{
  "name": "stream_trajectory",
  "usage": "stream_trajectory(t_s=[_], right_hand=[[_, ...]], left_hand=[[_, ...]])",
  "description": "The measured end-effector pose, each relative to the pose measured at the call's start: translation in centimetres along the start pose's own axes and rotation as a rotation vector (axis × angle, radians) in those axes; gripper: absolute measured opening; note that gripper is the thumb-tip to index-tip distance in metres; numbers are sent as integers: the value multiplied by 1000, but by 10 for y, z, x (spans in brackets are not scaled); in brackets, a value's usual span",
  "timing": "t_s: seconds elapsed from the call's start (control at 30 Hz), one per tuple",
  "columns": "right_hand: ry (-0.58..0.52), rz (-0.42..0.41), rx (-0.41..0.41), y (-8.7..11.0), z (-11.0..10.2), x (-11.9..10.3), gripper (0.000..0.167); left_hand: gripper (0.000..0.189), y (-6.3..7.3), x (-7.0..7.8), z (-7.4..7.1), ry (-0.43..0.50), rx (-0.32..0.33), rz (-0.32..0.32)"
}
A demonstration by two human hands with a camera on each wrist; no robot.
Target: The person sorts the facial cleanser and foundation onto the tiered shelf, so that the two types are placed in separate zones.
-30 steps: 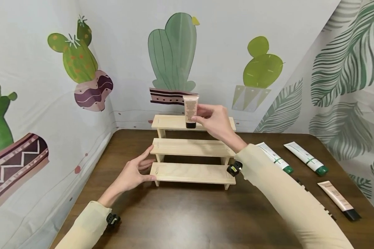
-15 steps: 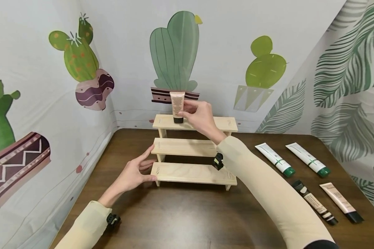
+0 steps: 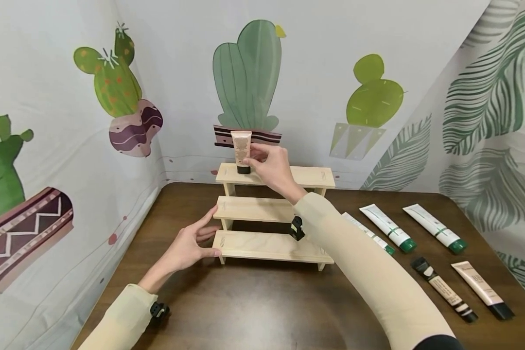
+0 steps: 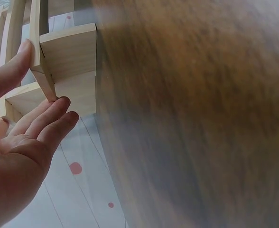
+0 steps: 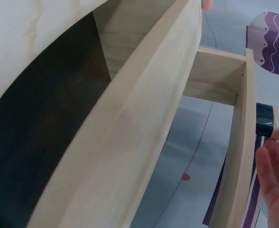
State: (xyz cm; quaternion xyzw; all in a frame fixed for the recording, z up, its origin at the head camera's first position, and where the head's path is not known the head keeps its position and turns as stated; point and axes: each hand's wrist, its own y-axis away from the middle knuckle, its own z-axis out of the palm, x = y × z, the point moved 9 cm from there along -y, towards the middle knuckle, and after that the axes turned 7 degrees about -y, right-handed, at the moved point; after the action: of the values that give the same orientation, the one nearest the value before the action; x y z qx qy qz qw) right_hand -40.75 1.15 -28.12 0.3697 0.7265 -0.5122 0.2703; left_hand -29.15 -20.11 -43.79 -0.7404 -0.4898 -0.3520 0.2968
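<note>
My right hand pinches a small beige cream tube between thumb and fingers. The tube is upright with its black cap down, at the left part of the top shelf. In the right wrist view the cap meets that shelf's surface. My left hand rests against the left end of the three-step wooden display rack. Its fingers are nearly straight and touch the shelf ends, while the thumb lies along a shelf edge.
To the right on the brown table lie white tubes with green caps, one beside another, and a third partly behind my right sleeve. Nearer are a black-and-beige tube and a pink tube. A cactus-print cloth hangs behind.
My right hand has carried the cream tube left and set its cap down to the top shelf's left part. The left hand has stayed at the rack.
</note>
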Motion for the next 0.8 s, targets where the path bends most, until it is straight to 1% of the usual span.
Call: stream_trajectory(t_s=[0.37, 0.57, 0.8], right_hand=[[29, 11, -11, 2, -5, 2, 38], [38, 32, -23, 5, -5, 5, 38], [19, 32, -29, 14, -13, 5, 39]], left_hand=[[116, -4, 2, 0, -12, -11, 5], [116, -1, 1, 0, -22, -11, -12], [117, 1, 2, -1, -11, -6, -8]])
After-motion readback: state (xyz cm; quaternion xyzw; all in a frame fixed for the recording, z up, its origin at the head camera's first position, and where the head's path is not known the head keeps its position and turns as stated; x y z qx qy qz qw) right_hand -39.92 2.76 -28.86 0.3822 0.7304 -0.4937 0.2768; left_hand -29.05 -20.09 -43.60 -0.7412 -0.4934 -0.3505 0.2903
